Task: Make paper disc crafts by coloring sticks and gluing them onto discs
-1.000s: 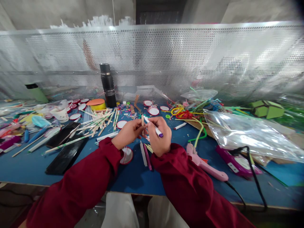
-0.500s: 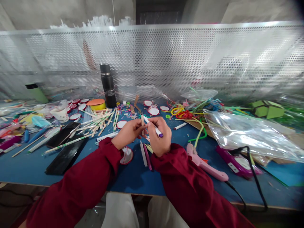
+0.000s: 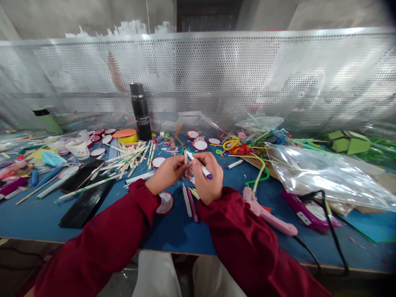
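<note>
Between the thumb and fingers of my left hand [image 3: 168, 171] a small wooden craft stick [image 3: 186, 158] stands nearly upright. My right hand [image 3: 208, 177] grips a white marker [image 3: 202, 167] with a purple end, its other end close to the top of the stick; whether it touches I cannot tell. Below my hands lie a pale marker [image 3: 187, 200] and a purple marker [image 3: 192, 205], side by side. A round red-rimmed white disc [image 3: 165, 202] sits by my left sleeve. The lower part of the stick is partly hidden by my fingers.
A pink glue gun [image 3: 269, 214] with a cord lies right of my right arm. Loose wooden sticks [image 3: 131, 159], a black phone-like slab [image 3: 86, 206] and a black bottle [image 3: 140, 111] are on the left. Clear plastic [image 3: 328, 173] covers the right side, before a perforated metal panel [image 3: 216, 78].
</note>
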Motion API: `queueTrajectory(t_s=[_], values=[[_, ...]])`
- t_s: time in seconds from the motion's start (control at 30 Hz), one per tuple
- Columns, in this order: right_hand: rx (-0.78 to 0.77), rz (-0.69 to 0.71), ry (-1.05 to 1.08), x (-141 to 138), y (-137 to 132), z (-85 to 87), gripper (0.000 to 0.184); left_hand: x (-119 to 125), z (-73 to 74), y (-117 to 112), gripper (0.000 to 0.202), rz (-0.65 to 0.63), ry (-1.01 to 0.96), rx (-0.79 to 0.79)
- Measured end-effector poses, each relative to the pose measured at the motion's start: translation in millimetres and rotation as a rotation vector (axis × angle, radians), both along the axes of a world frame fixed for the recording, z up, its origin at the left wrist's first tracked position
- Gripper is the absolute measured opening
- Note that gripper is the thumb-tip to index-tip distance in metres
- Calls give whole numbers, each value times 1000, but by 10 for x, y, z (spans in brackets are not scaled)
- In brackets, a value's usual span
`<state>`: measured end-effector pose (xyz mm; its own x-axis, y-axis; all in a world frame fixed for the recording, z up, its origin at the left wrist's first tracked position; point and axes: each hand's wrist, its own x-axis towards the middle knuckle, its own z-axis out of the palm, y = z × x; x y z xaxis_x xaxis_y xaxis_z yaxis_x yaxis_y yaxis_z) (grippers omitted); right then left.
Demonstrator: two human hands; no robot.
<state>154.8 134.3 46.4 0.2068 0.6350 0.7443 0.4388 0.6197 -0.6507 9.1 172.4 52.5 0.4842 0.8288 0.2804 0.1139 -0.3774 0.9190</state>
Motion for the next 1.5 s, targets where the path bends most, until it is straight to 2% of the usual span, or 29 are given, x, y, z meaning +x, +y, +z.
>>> queueTrajectory(t_s=[0.17,0.47,0.63,0.83,1.03,1.5], values=[[-9,10,-10,-3,-13,12,9,9,11,-7,37,-1,1,-10],[-17,22,-3,-4,-7,-7,9,7,13,-7,36,4,10,-6],[9,-16,-3,-2,-10,2,9,-3,2,6,34,-2,10,1],[-14,15,-20,-6,-24,19,9,3,3,-3,37,2,10,3],[15,-13,-2,0,-4,-5,9,-6,-11,16,30,4,14,15],[-13,2,-18,-8,-28,15,9,-2,-14,12,33,5,-1,5]])
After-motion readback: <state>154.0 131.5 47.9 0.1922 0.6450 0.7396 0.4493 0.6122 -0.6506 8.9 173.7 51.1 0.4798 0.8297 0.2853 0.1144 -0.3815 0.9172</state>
